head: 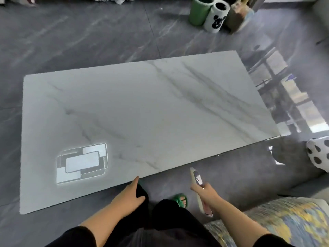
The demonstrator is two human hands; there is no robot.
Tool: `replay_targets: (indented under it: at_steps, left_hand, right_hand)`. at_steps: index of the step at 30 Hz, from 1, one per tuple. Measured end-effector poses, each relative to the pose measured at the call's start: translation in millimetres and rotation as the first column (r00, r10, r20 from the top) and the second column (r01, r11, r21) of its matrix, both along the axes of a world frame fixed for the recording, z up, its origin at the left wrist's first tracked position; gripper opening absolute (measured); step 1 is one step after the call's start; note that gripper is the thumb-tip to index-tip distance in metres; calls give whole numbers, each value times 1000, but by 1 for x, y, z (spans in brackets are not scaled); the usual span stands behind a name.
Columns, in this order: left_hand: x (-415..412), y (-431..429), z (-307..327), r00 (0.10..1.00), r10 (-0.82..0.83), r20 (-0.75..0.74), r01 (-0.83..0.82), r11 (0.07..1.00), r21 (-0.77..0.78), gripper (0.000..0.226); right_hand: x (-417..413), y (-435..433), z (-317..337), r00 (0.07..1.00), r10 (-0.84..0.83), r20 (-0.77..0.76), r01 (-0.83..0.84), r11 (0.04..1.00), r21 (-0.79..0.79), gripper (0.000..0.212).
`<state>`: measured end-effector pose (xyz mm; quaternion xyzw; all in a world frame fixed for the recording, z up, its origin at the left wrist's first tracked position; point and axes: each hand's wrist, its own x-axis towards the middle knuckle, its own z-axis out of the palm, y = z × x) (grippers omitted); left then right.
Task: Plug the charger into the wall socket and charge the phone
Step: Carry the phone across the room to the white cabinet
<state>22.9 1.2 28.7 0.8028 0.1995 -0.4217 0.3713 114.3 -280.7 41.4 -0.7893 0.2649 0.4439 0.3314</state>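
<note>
My right hand (204,190) is shut on a phone (197,177) in a pale case, held edge-on over the floor just in front of the table's near edge. Its glossy face shows a reflection. My left hand (130,192) is open, fingers together, resting on my left knee with its fingertips at the table's front edge. No charger, cable or wall socket is visible.
A low white marble table (142,111) fills the middle, with a bright ceiling-light reflection near its left front. Green and panda-print rolls (208,13) stand on the dark floor behind. A spotted cushion (318,154) and a patterned sofa (284,220) are at right.
</note>
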Motion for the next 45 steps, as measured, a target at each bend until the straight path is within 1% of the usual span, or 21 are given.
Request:
replay_targets:
  at_steps: [2, 3, 7, 8, 10, 11, 13, 16, 20, 22, 23, 25, 27, 30, 32, 34, 36, 40, 41, 43, 45]
  left_hand:
    - [1, -22, 4, 999, 31, -22, -31, 1000, 3, 84]
    - [4, -34, 5, 998, 53, -33, -53, 999, 1, 78]
    - [32, -95, 9, 989, 138, -57, -139, 990, -11, 46]
    - [42, -110, 10, 988, 146, -52, -147, 989, -14, 40]
    - [64, -141, 14, 995, 93, -22, -93, 996, -12, 31]
    - [77, -157, 16, 999, 38, -3, -38, 999, -6, 28]
    - [105, -190, 18, 999, -25, 38, 26, 999, -21, 24]
    - [149, -240, 17, 996, -61, 65, 65, 996, -55, 22]
    - [208, -310, 13, 988, -145, 60, 149, 987, -69, 21]
    - [241, -348, 10, 985, -163, 57, 168, 982, -86, 20]
    - [258, -368, 9, 983, -177, 56, 181, 979, -94, 20]
    - [292, -407, 8, 973, -228, 45, 232, 968, -100, 20]
    - [323, -445, 8, 957, -290, 25, 291, 951, -103, 20]
    - [365, -505, 16, 927, -374, 22, 374, 918, -131, 22]
    - [392, -547, 20, 910, -412, 37, 413, 898, -151, 22]
    - [416, -588, 25, 902, -429, 56, 431, 884, -180, 23]
    - [438, -625, 28, 913, -402, 68, 407, 888, -212, 24]
    - [477, -691, 25, 940, -337, 58, 340, 905, -257, 24]
    - [485, -705, 22, 948, -316, 49, 317, 911, -264, 23]
    - [500, -733, 17, 963, -269, 34, 268, 925, -269, 22]
    - [515, -755, 13, 969, -245, 27, 244, 936, -254, 23]
  right_hand:
    - [-18, -37, -3, 988, -154, -3, 154, 988, 4, 41]
    - [-27, -58, -5, 974, -228, -14, 228, 974, 11, 40]
    - [-70, -136, -9, 901, -427, -80, 433, 897, 90, 62]
    - [-78, -151, -8, 880, -466, -94, 475, 874, 105, 63]
    - [-91, -178, -5, 823, -563, -79, 568, 814, 119, 48]
    - [-96, -191, -6, 790, -608, -74, 613, 780, 125, 40]
    - [-103, -214, -8, 729, -681, -76, 684, 718, 129, 35]
    - [-98, -250, -12, 610, -790, -60, 788, 597, 150, 37]
    - [-69, -303, -21, 422, -903, -77, 899, 406, 165, 39]
    - [-50, -332, -26, 359, -931, -67, 923, 344, 174, 37]
    - [-37, -347, -26, 344, -937, -66, 929, 329, 173, 37]
    - [-12, -378, -26, 341, -939, -47, 930, 330, 159, 39]
    - [11, -409, -20, 335, -942, -23, 938, 330, 107, 49]
    - [36, -451, -11, 323, -946, -21, 944, 321, 78, 52]
    - [48, -479, -7, 304, -952, -43, 952, 302, 45, 56]
    - [58, -506, -6, 275, -958, -82, 961, 274, 22, 56]
    - [66, -532, -7, 249, -964, -95, 968, 250, -5, 55]
    - [90, -593, -16, 240, -959, -152, 967, 251, -54, 74]
    - [99, -610, -19, 238, -960, -146, 967, 249, -59, 74]
    - [121, -643, -24, 268, -959, -94, 960, 274, -56, 66]
    - [149, -675, -28, 348, -936, -44, 936, 350, -45, 57]
